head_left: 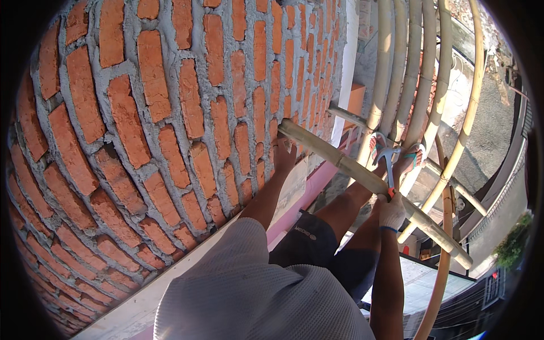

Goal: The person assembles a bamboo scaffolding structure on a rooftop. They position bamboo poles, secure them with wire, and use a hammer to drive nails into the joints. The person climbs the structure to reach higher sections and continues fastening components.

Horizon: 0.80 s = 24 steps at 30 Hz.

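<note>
My right hand (392, 211), in a white work glove with a blue cuff, is closed around the orange grip of a hammer (391, 191). The hammer's grey metal head points away from me, above my feet. Right beside that hand, a thick bamboo pole (362, 173) crosses in front of me, one end close to the brick wall (195, 113). My bare left hand (285, 156) is at the wall, just below that pole end, with its fingers apart. Whether its fingertips touch the brick or the pole is hard to tell.
Several long bamboo poles (403, 73) run side by side under my sandalled feet. A curved pole (466, 127) passes on the right, and another upright pole (443, 272) stands nearer. Far below lie paved ground (492, 122) and a pale roof (416, 283).
</note>
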{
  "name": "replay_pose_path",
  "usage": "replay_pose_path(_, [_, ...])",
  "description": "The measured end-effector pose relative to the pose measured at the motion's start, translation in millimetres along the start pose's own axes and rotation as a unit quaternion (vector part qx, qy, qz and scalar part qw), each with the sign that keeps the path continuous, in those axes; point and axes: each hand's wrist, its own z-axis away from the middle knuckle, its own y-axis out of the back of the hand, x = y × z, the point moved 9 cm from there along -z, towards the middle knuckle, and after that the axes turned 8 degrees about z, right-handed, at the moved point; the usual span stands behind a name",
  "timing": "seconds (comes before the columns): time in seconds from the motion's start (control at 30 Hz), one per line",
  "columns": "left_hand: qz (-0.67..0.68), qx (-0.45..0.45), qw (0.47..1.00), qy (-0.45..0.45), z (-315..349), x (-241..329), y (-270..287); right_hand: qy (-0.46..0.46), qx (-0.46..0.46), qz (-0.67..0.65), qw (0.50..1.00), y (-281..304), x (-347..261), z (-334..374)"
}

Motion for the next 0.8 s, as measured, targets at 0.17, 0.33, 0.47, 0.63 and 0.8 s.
replay_pose_path(0.17, [0.225, -0.092, 0.957, 0.158, -4, -9, -29, 0.015, 0.012, 0.002, 1.0, 2, -3, -2])
replay_pose_path(0.33, [0.282, -0.236, 0.894, 0.255, 132, 124, -72, 0.019, 0.029, 0.013, 0.999, 2, 0, -3])
replay_pose_path(0.47, [0.261, -0.74, 0.62, -0.024, 393, 304, -83, 0.048, 0.034, -0.003, 0.998, 5, -5, -1])
replay_pose_path(0.63, [0.323, -0.581, 0.723, -0.187, 316, 293, -94, 0.031, 0.031, -0.012, 0.999, 7, -3, 1])
replay_pose_path(0.8, [0.254, -0.354, 0.897, 0.067, 99, 205, -45, 0.051, 0.049, -0.053, 0.996, 7, -1, 1])
